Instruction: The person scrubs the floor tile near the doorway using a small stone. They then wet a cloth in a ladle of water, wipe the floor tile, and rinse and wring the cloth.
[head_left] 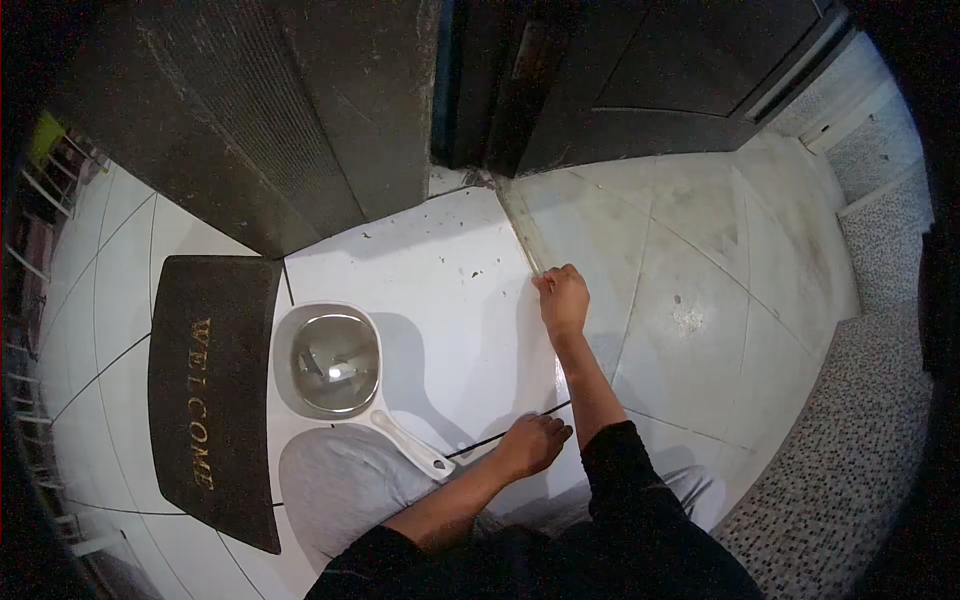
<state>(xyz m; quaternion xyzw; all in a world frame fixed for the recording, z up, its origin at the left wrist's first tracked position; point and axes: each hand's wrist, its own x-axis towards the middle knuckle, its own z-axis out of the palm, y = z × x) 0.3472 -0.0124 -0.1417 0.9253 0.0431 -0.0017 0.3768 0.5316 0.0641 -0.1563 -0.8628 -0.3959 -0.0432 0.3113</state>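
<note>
My right hand [565, 298] is closed in a pinch low over the seam between the white tiles and the duller tiles. Its fingertips meet the near end of a narrow yellowish strip [520, 225] that runs along the seam towards the door frame. What lies between the fingers is too small to make out. Nearer to me, my left hand [533, 446] is low over the floor with its fingers curled, and their inner side is hidden. To its left stands a white dipper [285, 345] with water in it, its handle [412, 443] pointing towards my left forearm.
A dark mat [210, 400] lettered WELCOME lies left of the dipper. Dark door panels [300, 110] rise ahead on the left, with another dark door [660, 85] on the right. A speckled tiled surface [800, 470] borders the right side. Small dark crumbs [475, 273] dot the white tile.
</note>
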